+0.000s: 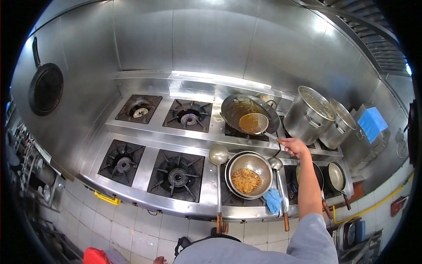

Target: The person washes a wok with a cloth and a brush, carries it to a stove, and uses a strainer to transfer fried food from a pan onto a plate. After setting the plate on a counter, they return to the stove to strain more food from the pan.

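Observation:
My right hand [295, 147] is closed round the wooden handle of a round strainer [253, 123]. The strainer's bowl is over a large dark wok [235, 104] on the back row of burners; brown liquid shows there. At the bottom edge, only the fingertips of my left hand [160, 260] show, low beside my body, and what they hold, if anything, is hidden. In front of the wok, a perforated metal bowl [263, 169] holds golden fried pieces [246, 180]. A blue cloth [273, 201] lies at its right.
Two ladles [218, 155] [275, 163] lie either side of the bowl. Large stockpots [303, 119] [336, 136] stand at the back right, pans [336, 177] at the front right. Bare burners [178, 177] are at the left; a black pan [46, 89] hangs on the wall.

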